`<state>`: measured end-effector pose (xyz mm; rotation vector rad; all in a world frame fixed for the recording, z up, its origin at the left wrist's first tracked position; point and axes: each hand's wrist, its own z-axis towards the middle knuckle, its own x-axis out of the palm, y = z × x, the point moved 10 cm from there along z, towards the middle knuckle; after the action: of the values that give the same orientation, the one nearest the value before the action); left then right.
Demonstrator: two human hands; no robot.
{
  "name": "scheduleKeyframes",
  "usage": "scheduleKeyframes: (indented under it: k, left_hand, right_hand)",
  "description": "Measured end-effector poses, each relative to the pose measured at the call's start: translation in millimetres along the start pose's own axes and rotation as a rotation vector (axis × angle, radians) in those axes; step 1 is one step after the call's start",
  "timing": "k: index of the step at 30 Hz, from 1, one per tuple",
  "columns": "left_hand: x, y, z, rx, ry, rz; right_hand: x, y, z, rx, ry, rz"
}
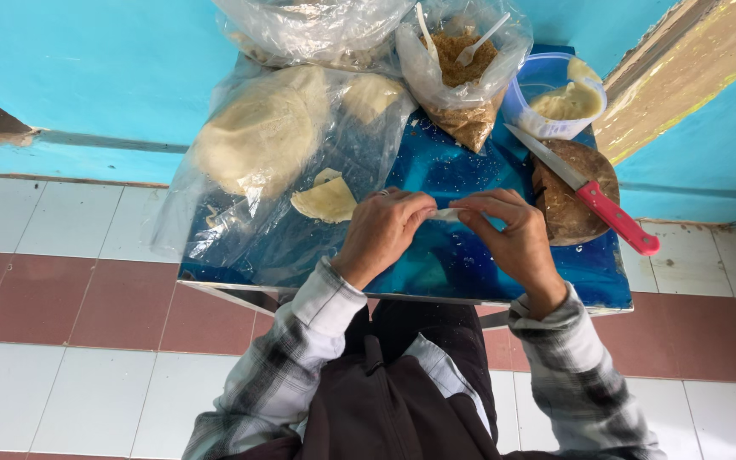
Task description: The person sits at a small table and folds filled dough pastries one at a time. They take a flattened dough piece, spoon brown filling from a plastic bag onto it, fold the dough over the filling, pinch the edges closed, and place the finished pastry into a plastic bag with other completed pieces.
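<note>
Above the blue table [470, 255], my left hand [382, 230] and right hand [513, 234] pinch a small pale dough piece [448, 215] between fingertips; its long axis runs left to right, folded thin and whitish. Beyond lie a cut dough wedge [327, 201], bagged dough [261, 132], and a red-handled knife [594, 194].

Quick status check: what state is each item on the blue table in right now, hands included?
Left hand: pinching the dough piece.
Right hand: pinching the same piece.
Dough piece: held between both hands.
Knife: lying on the round board.
Tub: open, part filled.
Crumb bag: open, spoon inside.
</note>
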<state>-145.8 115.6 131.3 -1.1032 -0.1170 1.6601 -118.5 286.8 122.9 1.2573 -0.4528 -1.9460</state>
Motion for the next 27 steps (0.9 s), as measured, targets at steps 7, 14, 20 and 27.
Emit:
scheduleKeyframes:
  k: [7, 14, 20, 27]
  left_hand:
    - [6.3, -7.2, -49.1, 0.192, 0.040, 0.177]
    - [6.2, 4.1, -47.8, 0.038, -0.020, 0.164]
    - [-4.9, 10.4, -4.6, 0.046, -0.152, 0.134]
    - [11.5, 16.6, -40.7, 0.070, 0.053, 0.117]
  right_hand:
    - [30.4, 50.6, -36.9, -0.257, 0.037, -0.295]
    - [23.6, 37.3, -30.3, -0.137, -0.039, -0.223]
    - [1.8, 40.6, 11.0, -0.170, -0.164, -0.340]
    - [26.7, 42.6, -31.8, -0.219, 0.009, -0.389]
